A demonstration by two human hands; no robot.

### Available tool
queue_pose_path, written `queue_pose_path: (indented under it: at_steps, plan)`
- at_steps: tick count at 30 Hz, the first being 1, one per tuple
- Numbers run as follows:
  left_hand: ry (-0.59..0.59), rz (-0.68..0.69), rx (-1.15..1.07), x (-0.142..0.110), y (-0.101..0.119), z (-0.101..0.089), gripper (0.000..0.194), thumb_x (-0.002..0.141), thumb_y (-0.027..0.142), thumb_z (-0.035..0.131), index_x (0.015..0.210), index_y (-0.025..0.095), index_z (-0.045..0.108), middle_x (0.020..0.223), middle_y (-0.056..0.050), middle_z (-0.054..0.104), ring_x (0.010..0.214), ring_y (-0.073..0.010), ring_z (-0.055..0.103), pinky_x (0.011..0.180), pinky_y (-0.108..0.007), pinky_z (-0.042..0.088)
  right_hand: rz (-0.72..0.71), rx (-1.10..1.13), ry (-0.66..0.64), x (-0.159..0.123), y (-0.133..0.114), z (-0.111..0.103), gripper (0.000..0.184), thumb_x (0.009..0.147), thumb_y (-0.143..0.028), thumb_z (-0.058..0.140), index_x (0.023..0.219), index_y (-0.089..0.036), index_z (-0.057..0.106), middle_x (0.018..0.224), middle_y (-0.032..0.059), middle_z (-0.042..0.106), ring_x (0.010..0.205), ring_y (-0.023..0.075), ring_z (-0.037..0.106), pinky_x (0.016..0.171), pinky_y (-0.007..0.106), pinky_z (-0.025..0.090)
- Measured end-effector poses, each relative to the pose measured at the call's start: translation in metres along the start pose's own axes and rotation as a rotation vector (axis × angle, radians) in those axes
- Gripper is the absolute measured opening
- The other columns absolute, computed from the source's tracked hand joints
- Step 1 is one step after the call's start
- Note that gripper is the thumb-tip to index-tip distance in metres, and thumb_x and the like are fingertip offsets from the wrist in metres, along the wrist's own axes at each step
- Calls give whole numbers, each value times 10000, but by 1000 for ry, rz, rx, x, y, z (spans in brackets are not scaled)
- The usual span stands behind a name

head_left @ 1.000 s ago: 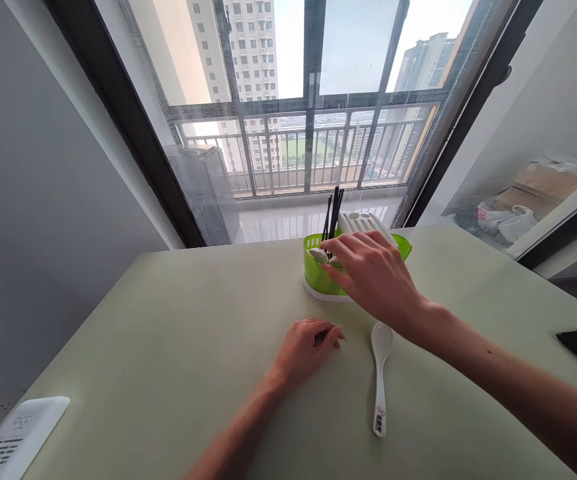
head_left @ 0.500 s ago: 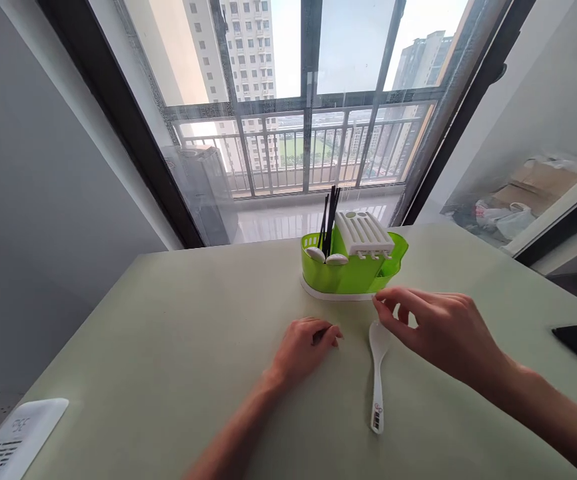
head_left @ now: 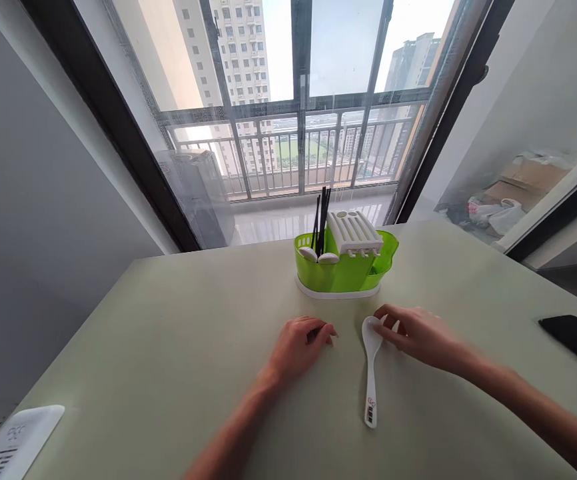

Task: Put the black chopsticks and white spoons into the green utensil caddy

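A white spoon (head_left: pixel 371 373) lies on the table with its bowl pointing away from me and a printed label near the handle's end. My right hand (head_left: pixel 411 333) is at the bowl, thumb and index finger closed about its right rim. Left of the spoon, my left hand (head_left: pixel 301 343) rests on the tabletop, its fingers loosely curled in with nothing seen in them. Beyond both hands stands a green utensil holder (head_left: pixel 343 273) on a white base. It carries black chopsticks (head_left: pixel 322 220), two white spoons (head_left: pixel 328 259) and a white slotted rack (head_left: pixel 354 232).
The pale green table (head_left: pixel 193 320) reaches to a large window (head_left: pixel 301 100). A black phone-like object (head_left: pixel 576 340) lies at the right. At the lower left is a white printed device (head_left: pixel 21 437). Behind the glass at right are cardboard boxes and bags (head_left: pixel 508 200).
My right hand has come down and nearer, from above the spoon's tip to its bowl. My left hand and the spoon stay in place, while the view has shifted slightly.
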State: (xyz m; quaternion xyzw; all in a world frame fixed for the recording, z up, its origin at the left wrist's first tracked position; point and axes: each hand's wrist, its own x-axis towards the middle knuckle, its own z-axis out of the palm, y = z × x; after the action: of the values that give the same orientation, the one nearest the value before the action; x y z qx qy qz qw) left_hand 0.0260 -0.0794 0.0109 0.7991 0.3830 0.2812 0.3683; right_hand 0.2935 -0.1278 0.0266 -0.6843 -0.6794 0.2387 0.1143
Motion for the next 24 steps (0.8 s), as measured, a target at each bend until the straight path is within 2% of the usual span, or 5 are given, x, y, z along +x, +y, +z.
queue_pose_path:
  at_steps: [6,11,15,21,24]
  plan:
    - [-7,13,5,1,-4,1,325,1013,290,537,839,208,798,804,-8,774,758,-148,670,738,-239,486,-27,90,-60,4,-5,11,371,965,-549,455,757,-265,574,655,10,744,628,201,706,589,298,473]
    - [-12,18,15,1,-5,1,352,1020,312,530,807,208,790,799,-12,768,759,-149,665,737,-242,482,-90,174,-54,-6,-26,2,455,999,-614,413,784,-260,601,662,4,741,613,193,694,638,311,517]
    - [-16,16,24,1,-5,1,352,1016,314,531,807,205,793,805,-18,768,747,-148,656,717,-239,476,-167,253,172,-18,-55,-39,478,986,-673,483,841,-253,657,711,12,745,592,180,675,587,303,504]
    - [-17,-12,11,0,-2,0,327,997,301,527,867,210,813,806,-17,779,730,-148,667,704,-235,500,-183,100,744,-23,-103,-118,492,903,-750,576,945,-282,725,725,33,769,557,237,718,444,329,467]
    - [-20,-16,-4,0,-2,0,330,1000,295,524,855,215,809,828,-15,790,763,-151,684,722,-234,508,-194,-39,981,-16,-121,-144,404,973,-657,540,950,-287,702,798,44,784,640,271,764,624,404,549]
